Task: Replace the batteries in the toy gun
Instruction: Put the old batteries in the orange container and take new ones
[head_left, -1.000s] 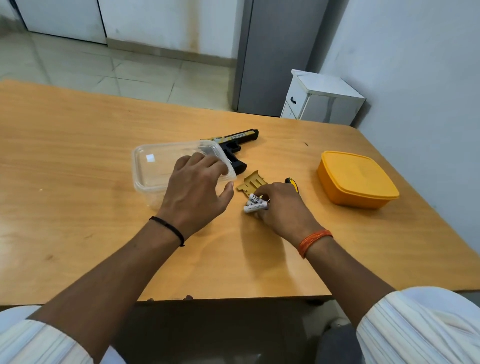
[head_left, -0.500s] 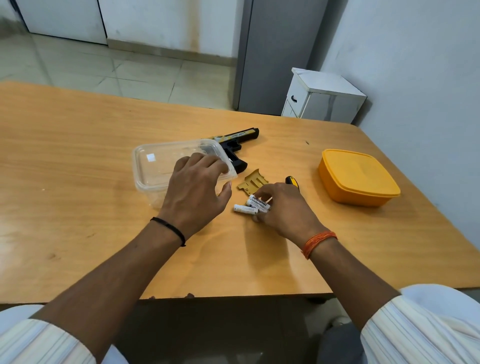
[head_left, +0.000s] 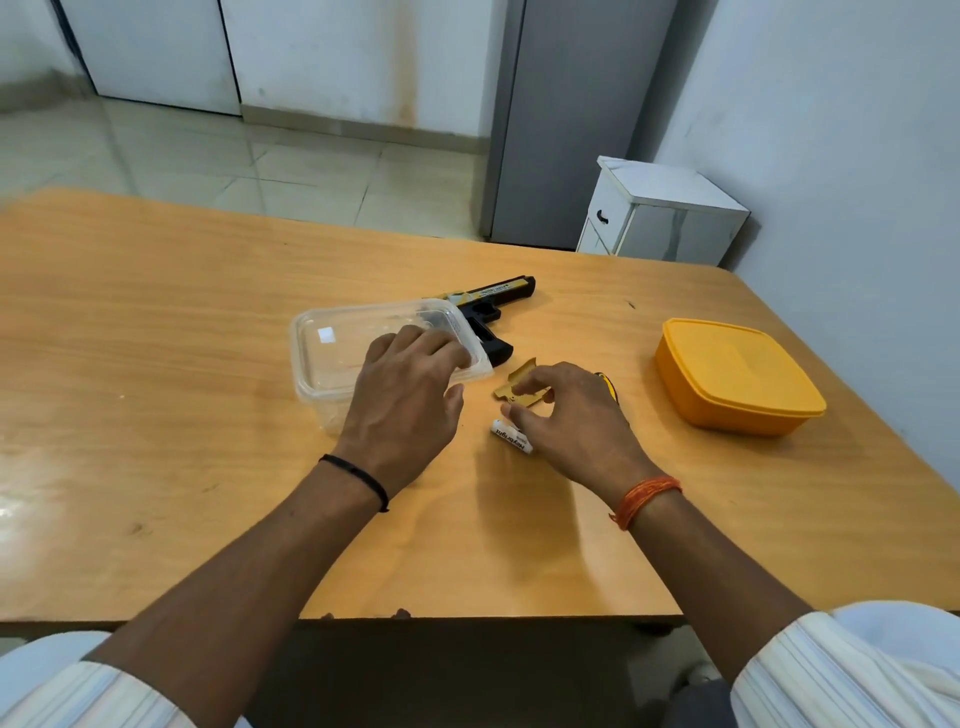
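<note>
Head view: person seated at a wooden table (head_left: 156, 415), both forearms out over it. Left hand (head_left: 402, 410) lies palm-down on the near right corner of a clear plastic container (head_left: 332, 358), fingers straight and resting on its lid, curled round nothing. Right hand (head_left: 576, 415) hovers low over the table just right of it, fingers loosely spread and relaxed, gripping nothing; its fingertips sit over a gold battery cover (head_left: 519, 387) lying flat on the table. White batteries (head_left: 511, 436) lie on the table at the thumb side of the right hand, touching or nearly touching the thumb; looks like more than one, but the hand hides part of them so the count is unclear. Toy gun (head_left: 491, 312), black with a yellow-gold slide, lies on its side behind the container, grip pointing toward the person, apart from both hands. A yellow-and-black tool handle (head_left: 608, 382) pokes out from behind the right hand. An orange lidded box (head_left: 737, 374) sits well to the right. Black band on left wrist, orange thread on right.
</note>
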